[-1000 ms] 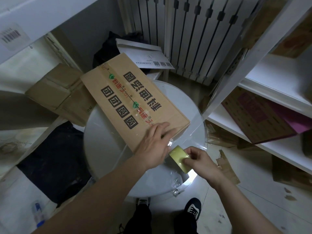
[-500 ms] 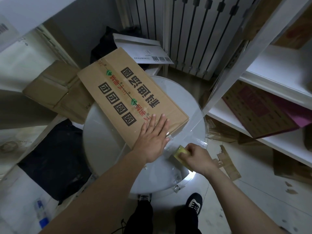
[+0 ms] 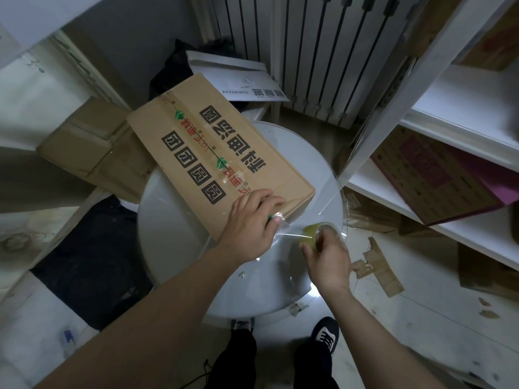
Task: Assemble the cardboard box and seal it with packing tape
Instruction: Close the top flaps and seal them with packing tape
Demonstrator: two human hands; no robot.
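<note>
A brown cardboard box [image 3: 196, 141] with black characters lies flat-topped on a round white table [image 3: 174, 228], its centre seam covered by clear tape. My left hand [image 3: 250, 223] rests on the box's near corner, fingers pressing the tape end down over the edge. My right hand [image 3: 327, 254] grips a yellowish roll of packing tape [image 3: 314, 231] just off that corner. A clear strip of tape runs taut from the roll to the box under my left thumb.
A white shelf unit [image 3: 449, 113] with flattened cartons stands at the right. Another cardboard box [image 3: 90, 153] lies left of the table, a white envelope [image 3: 238, 77] behind it. Cardboard scraps [image 3: 376, 270] litter the floor. A radiator stands at the back.
My left hand went from flat fingers on the box top to curling over the near corner. My right hand drew the roll a little right and away, stretching out the tape.
</note>
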